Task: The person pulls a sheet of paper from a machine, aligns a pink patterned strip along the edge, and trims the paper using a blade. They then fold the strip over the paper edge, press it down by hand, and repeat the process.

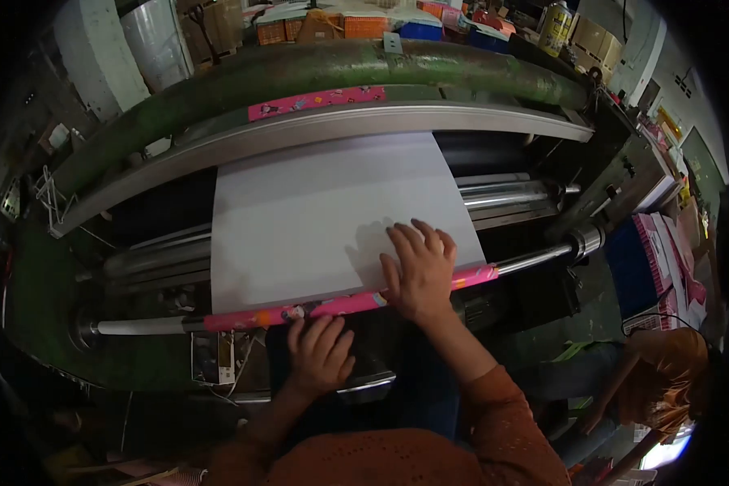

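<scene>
A wide white sheet point(332, 211) stretches down from the machine to a roll wound in pink printed material point(251, 319), which lies on a metal shaft point(535, 259). My left hand point(320, 352) is at the near side of the pink roll, fingers apart and fingertips at its lower edge; it holds nothing. Over the lower right part of the sheet is my right hand point(421, 271), with spread fingers and its palm above the roll. Whether its fingertips touch the sheet is unclear; a shadow falls beside them.
A metal bar point(324, 121) and a green roller point(316, 74) cross behind the sheet. Pink printed material point(316, 102) shows between them. The shaft ends in a round chuck point(587, 240) at right. Another person point(664, 377) is at the lower right, near stacked pink-edged items point(654, 263).
</scene>
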The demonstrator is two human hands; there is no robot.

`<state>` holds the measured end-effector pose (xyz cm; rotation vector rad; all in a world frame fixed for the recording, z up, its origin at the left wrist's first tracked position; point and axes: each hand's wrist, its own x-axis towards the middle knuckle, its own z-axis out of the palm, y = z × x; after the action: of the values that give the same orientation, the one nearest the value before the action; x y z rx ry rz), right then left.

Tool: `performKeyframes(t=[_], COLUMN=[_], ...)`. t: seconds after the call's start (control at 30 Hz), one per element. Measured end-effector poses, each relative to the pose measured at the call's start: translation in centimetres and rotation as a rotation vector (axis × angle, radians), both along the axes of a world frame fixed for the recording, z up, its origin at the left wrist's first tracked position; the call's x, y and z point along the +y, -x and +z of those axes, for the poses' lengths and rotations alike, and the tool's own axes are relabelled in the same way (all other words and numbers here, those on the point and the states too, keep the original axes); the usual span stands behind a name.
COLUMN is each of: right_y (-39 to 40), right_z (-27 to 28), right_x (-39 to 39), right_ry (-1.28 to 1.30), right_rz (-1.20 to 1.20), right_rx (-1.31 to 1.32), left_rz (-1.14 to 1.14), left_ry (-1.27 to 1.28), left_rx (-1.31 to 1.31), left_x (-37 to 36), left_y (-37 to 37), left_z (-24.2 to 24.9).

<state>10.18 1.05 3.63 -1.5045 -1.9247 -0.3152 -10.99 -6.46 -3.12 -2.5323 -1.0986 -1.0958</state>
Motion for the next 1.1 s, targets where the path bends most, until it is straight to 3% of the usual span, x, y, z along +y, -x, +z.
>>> performKeyframes(t=[0.07,0.1,0.17,0.27,0.37,0.4,0.5,0.57,0.63,0.67,0.77,0.87,0.93,1.03,1.1], right_y=[-0.7,-1.2,-1.7,-1.0,-0.5,-1.1,-1.5,-1.0,0.6,1.6,1.9,0.5,0.4,0.1,0.4], right_z=[1.4,1.8,3.5,9.9,15.2,16.2,16.5,15.5,13.2,12.1,11.1,13.9,16.0,17.1,17.7], right_x=[3.7,5.9,9.0,11.6,14.5,16.4,19.0,18.0,13.8,11.8,9.4,10.4,11.9,17.2,19.9], right_ry=[-0.142,-0.216,-0.280,-0.479,-0.229,-0.230,-0.119,-0.259,-0.066,-0.009,0.099,0.207,0.364,0.426,0.361], right_rz=[-0.035,-0.041,-0.016,-0.088,-0.377,-0.375,-0.228,-0.037,0.204,0.221,0.201,0.204,0.256,0.326,0.280], right_rx=[-0.020,-0.051,0.081,0.265,0.292,0.287,0.459,0.426,0.586,0.688,0.914,1.031,1.359,1.545,1.507], left_rz=[0.036,0.047,0.200,0.241,0.242,0.242,0.237,0.176,0.152,0.124,0.126,0.102,0.083,0.045,0.020], left_ry=[0.250,0.238,0.330,0.482,0.581,0.582,0.455,0.486,0.613,0.744,0.823,0.716,0.672,0.650,0.662], left_rx=[0.033,0.022,0.122,0.180,0.177,0.172,0.123,0.013,-0.101,-0.212,-0.404,-0.407,-0.397,-0.323,-0.258], left_x=[-0.8,-1.5,-1.8,-2.2,-1.4,-1.3,-1.6,-1.4,-0.8,-0.6,-0.7,-0.9,-1.2,-1.5,-1.2], left_y=[0.3,0.9,2.2,3.7,3.9,3.8,3.5,3.5,4.1,4.1,4.0,4.3,4.0,3.9,4.1], left_z=[-3.6,-5.6,-8.7,-10.2,-10.6,-10.6,-10.3,-9.6,-10.3,-10.6,-8.6,-9.2,-9.6,-10.5,-10.8])
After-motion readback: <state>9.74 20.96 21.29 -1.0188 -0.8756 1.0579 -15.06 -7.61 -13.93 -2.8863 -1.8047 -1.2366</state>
